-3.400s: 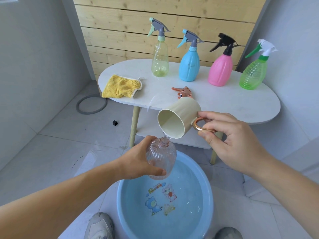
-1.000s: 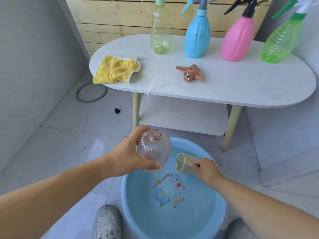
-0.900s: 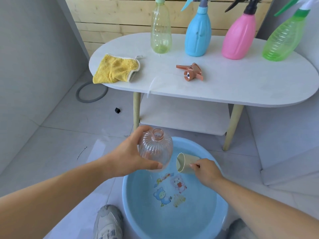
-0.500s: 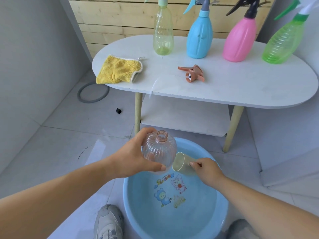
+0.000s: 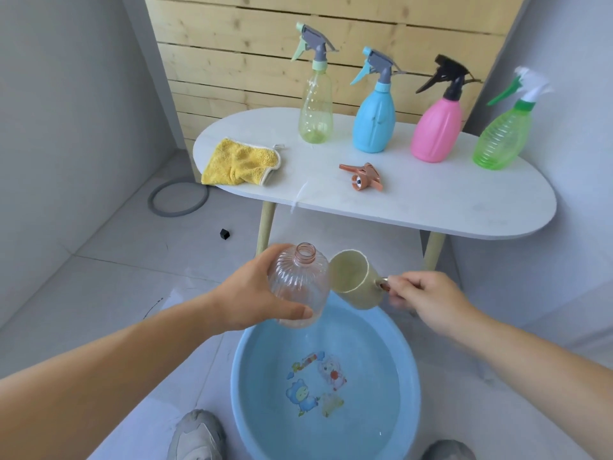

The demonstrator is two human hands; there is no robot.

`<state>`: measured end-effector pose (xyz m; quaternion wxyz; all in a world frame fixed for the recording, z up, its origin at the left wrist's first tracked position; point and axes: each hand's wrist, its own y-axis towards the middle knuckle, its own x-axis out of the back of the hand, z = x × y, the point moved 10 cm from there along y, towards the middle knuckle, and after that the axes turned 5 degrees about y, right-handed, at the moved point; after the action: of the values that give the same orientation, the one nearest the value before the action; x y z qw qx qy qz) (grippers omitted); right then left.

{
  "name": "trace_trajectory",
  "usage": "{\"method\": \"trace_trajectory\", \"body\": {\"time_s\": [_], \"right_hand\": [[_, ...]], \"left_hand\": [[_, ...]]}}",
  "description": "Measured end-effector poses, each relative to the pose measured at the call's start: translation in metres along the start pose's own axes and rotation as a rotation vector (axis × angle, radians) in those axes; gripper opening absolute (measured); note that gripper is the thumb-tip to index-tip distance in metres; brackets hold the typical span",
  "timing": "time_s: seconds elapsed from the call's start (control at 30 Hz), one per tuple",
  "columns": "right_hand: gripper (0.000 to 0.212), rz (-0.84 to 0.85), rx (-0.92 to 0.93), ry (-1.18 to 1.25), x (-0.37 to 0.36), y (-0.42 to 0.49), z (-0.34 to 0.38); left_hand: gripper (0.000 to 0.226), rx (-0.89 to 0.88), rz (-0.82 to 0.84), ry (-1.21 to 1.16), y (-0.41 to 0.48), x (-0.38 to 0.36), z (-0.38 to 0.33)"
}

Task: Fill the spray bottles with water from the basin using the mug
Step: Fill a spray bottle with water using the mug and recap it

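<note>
So the clear pinkish bottle (image 5: 298,287) is gripped in the left hand (image 5: 252,293) above the far edge of the blue basin (image 5: 239,376), with its neck open and tipped a little toward the table (image 5: 431,204). The thumb is laid across the front of the ribbed body and the other fingers are curled round the back, mostly hidden tbh. Just to its right the cream mug (image 5: 353,280) is held up by the right hand (image 5: 428,293), tilted well over so the mouth is turned toward the bottle's shoulder; whether rim and bottle are actually touching can't be told from this angle. The coppery handle is pinched between thumb and curled fingers, which are bunched close together. Water is seen in the basin, with a cartoon sticker showing through at the bottom. Up on the table four capped spray bottles are lined up along the back: a yellow-green one (image 5: 315,107), a blue one (image 5: 374,121), a pink one (image 5: 436,131) and a green one (image 5: 501,137). An orange spray head (image 5: 363,175) is lying loose nearer the front edge, and a yellow cloth (image 5: 238,161) is crumpled at the left end. A grey ring (image 5: 179,200) is left on the floor tiles, and two grey shoes (image 5: 195,436) are caught on either side of the basin at the bottom
</note>
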<state>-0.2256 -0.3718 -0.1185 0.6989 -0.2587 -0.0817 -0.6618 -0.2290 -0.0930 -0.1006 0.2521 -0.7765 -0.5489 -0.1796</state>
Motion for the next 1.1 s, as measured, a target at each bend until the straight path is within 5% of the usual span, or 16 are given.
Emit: {"method": "trace_trajectory", "body": {"time_s": [0.43, 1.1], "right_hand": [[0.016, -0.154, 0.355, 0.057, 0.057, -0.062, 0.112], [0.011, -0.124, 0.570, -0.007, 0.043, -0.075, 0.134]], "left_hand": [[0.097, 0.004, 0.036, -0.047, -0.007, -0.023, -0.012], [0.100, -0.007, 0.031, -0.057, -0.002, -0.034, -0.013]]}}
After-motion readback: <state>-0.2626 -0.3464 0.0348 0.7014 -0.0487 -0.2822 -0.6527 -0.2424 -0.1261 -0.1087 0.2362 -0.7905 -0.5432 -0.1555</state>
